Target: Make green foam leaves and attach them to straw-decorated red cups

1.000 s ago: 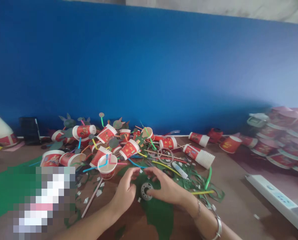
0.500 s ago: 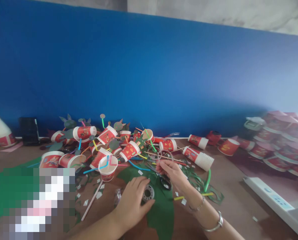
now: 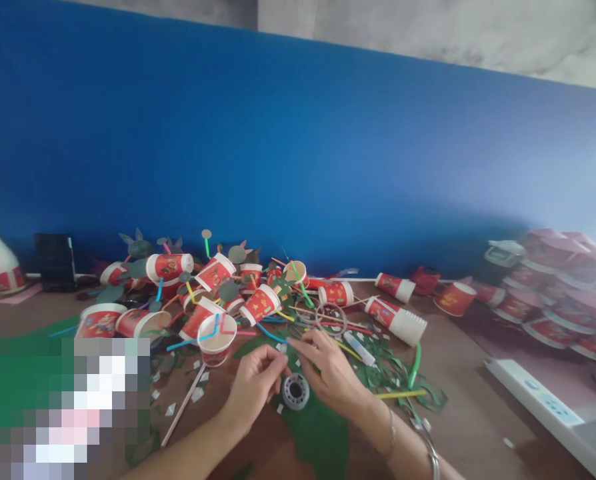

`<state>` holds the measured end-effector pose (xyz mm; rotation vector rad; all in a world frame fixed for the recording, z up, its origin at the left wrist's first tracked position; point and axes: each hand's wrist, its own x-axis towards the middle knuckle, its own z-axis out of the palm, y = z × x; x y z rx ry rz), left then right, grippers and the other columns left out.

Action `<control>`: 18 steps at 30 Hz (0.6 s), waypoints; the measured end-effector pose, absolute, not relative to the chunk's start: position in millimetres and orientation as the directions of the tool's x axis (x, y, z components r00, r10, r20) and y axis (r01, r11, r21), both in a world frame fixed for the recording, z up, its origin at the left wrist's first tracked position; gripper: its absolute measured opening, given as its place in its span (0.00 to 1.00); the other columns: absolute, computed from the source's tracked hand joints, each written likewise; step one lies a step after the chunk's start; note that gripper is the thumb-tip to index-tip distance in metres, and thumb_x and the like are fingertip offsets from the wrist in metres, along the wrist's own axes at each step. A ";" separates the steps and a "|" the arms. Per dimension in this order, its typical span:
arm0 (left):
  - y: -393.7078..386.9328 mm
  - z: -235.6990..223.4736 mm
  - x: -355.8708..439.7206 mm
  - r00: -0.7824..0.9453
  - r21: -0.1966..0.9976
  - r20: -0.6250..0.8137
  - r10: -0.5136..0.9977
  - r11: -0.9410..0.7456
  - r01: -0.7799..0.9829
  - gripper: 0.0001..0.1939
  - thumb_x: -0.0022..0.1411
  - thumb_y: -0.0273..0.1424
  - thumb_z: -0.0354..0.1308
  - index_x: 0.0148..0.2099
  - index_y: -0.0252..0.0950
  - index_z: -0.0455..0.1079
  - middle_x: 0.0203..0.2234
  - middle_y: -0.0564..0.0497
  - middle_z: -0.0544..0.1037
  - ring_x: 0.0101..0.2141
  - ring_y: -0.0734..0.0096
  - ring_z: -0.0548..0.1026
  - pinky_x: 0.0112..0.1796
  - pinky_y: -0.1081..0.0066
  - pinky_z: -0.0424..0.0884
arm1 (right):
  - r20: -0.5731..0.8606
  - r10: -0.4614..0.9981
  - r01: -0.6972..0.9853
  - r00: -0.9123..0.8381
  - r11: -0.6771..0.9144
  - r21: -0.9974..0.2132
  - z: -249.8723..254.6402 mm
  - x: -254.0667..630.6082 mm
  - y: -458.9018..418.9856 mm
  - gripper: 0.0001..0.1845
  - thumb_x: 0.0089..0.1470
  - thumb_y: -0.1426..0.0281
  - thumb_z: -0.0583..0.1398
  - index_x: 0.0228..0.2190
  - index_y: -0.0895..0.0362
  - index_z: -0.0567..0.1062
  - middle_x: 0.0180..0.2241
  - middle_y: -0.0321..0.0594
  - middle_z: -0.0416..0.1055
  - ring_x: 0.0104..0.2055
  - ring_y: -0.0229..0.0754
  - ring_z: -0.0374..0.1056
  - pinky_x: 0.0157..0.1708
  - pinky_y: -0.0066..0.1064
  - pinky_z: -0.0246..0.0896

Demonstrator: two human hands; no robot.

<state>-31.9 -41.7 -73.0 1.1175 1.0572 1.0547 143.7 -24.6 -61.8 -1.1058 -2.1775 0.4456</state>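
My left hand [image 3: 259, 379] is closed, thumb and fingertips pinched together. What it holds, if anything, is too small to make out. My right hand [image 3: 331, 370] reaches in from the right with fingers stretched out, their tips close to the left fingertips. A small pale scrap [image 3: 282, 348] shows near both sets of fingertips. Just below them, a grey plastic ring with holes [image 3: 296, 392] lies on a dark green paper sheet [image 3: 318, 440]. Beyond my right hand rest a clear tape ring [image 3: 331, 320] and a whitish tube [image 3: 361, 349].
Red paper cups [image 3: 261, 305] with straws and paper shapes are heaped at the back. A cup stack [image 3: 395, 320] lies behind my right hand. Farther right are a white power strip [image 3: 533, 393] and piled cups [image 3: 573, 300]. Green paper scraps [image 3: 393, 367] litter the table.
My right hand has let go of the clear tape ring and come down and left towards my left hand. My left hand has moved off the grey ring and closed into a pinch.
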 end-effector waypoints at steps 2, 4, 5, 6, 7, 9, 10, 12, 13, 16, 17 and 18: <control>-40.7 -71.5 -35.2 0.189 0.991 -0.085 0.978 0.102 -0.082 0.19 0.55 0.46 0.56 0.26 0.34 0.67 0.11 0.58 0.64 0.13 0.80 0.57 0.16 0.79 0.52 | 0.437 0.821 0.737 -0.367 0.543 -0.401 -63.9 154.0 -14.2 0.15 0.56 0.73 0.53 0.45 0.54 0.73 0.39 0.45 0.70 0.43 0.47 0.64 0.43 0.39 0.59; -38.9 -70.5 -37.3 0.194 0.996 -0.061 0.979 0.073 -0.058 0.22 0.58 0.48 0.51 0.25 0.33 0.68 0.12 0.56 0.65 0.15 0.78 0.60 0.17 0.78 0.54 | 0.469 0.842 0.788 -0.266 0.470 -0.397 -66.7 167.3 -1.2 0.11 0.57 0.71 0.53 0.36 0.56 0.76 0.35 0.44 0.73 0.40 0.45 0.66 0.42 0.36 0.59; -38.0 -70.4 -37.8 0.186 0.997 -0.051 0.981 0.061 -0.047 0.24 0.59 0.48 0.48 0.24 0.33 0.67 0.13 0.55 0.66 0.15 0.78 0.61 0.17 0.77 0.54 | 0.469 0.859 0.817 -0.205 0.414 -0.401 -68.4 174.0 5.2 0.12 0.57 0.70 0.53 0.31 0.56 0.76 0.32 0.43 0.73 0.36 0.44 0.66 0.40 0.34 0.59; -37.1 -70.6 -38.1 0.169 0.998 -0.046 0.985 0.053 -0.037 0.25 0.60 0.48 0.46 0.22 0.34 0.66 0.13 0.54 0.66 0.15 0.78 0.61 0.17 0.77 0.54 | 0.457 0.876 0.848 -0.155 0.355 -0.393 -70.2 180.2 11.2 0.13 0.57 0.68 0.54 0.26 0.57 0.75 0.29 0.42 0.72 0.34 0.44 0.66 0.37 0.33 0.58; -36.3 -71.1 -38.4 0.146 0.999 -0.041 0.989 0.044 -0.021 0.26 0.60 0.48 0.46 0.20 0.34 0.64 0.13 0.55 0.65 0.15 0.78 0.60 0.17 0.76 0.53 | 0.435 0.891 0.874 -0.128 0.309 -0.376 -72.0 185.6 16.3 0.15 0.57 0.67 0.54 0.21 0.57 0.73 0.25 0.41 0.71 0.32 0.44 0.65 0.34 0.32 0.57; -35.2 -72.6 -39.4 0.097 0.999 -0.012 0.995 0.009 0.039 0.24 0.60 0.45 0.47 0.18 0.35 0.62 0.12 0.56 0.62 0.15 0.78 0.59 0.18 0.76 0.53 | 0.381 0.919 0.891 -0.101 0.254 -0.377 -75.2 192.5 23.5 0.20 0.56 0.66 0.53 0.15 0.56 0.70 0.20 0.40 0.69 0.28 0.43 0.65 0.31 0.31 0.55; -34.7 -73.4 -40.2 0.076 0.997 0.014 0.997 -0.020 0.077 0.22 0.59 0.42 0.49 0.18 0.35 0.61 0.12 0.57 0.61 0.16 0.78 0.59 0.19 0.76 0.53 | 0.367 0.925 0.891 -0.094 0.242 -0.383 -76.4 193.8 25.6 0.20 0.55 0.67 0.54 0.14 0.56 0.70 0.20 0.40 0.69 0.27 0.43 0.65 0.30 0.31 0.55; -34.3 -74.6 -42.3 0.053 0.987 0.079 0.995 -0.086 0.134 0.17 0.56 0.35 0.52 0.18 0.36 0.61 0.14 0.56 0.62 0.18 0.77 0.60 0.21 0.76 0.55 | 0.362 0.928 0.882 -0.083 0.237 -0.407 -77.5 192.5 27.7 0.15 0.53 0.69 0.54 0.18 0.57 0.72 0.23 0.40 0.71 0.29 0.43 0.66 0.31 0.30 0.56; -34.2 -74.7 -43.3 0.052 0.984 0.108 0.993 -0.114 0.140 0.15 0.55 0.32 0.52 0.18 0.36 0.60 0.15 0.56 0.64 0.19 0.77 0.61 0.22 0.76 0.56 | 0.366 0.927 0.876 -0.084 0.243 -0.417 -77.4 190.3 28.2 0.11 0.52 0.71 0.55 0.22 0.57 0.74 0.25 0.40 0.73 0.31 0.43 0.67 0.33 0.30 0.57; -35.3 -73.3 -44.9 0.079 0.986 0.113 0.990 -0.121 0.112 0.12 0.54 0.31 0.51 0.19 0.37 0.60 0.15 0.56 0.65 0.19 0.76 0.63 0.23 0.76 0.58 | 0.363 0.925 0.852 -0.113 0.278 -0.443 -75.0 182.6 30.1 0.09 0.50 0.73 0.55 0.30 0.56 0.76 0.31 0.40 0.75 0.37 0.44 0.68 0.38 0.31 0.58; -36.0 -72.6 -44.7 0.093 0.989 0.096 0.991 -0.105 0.104 0.12 0.55 0.32 0.51 0.21 0.37 0.61 0.15 0.57 0.64 0.18 0.76 0.62 0.23 0.76 0.58 | 0.360 0.925 0.846 -0.121 0.285 -0.451 -73.8 180.7 31.3 0.09 0.50 0.73 0.55 0.30 0.56 0.76 0.32 0.40 0.75 0.37 0.44 0.68 0.39 0.31 0.59; -36.9 -72.1 -44.3 0.104 0.991 0.077 0.992 -0.087 0.098 0.12 0.56 0.33 0.51 0.22 0.37 0.62 0.14 0.57 0.64 0.17 0.76 0.62 0.22 0.76 0.58 | 0.356 0.926 0.841 -0.122 0.287 -0.459 -72.7 179.6 32.8 0.09 0.50 0.72 0.55 0.30 0.56 0.76 0.32 0.40 0.75 0.38 0.44 0.68 0.39 0.32 0.59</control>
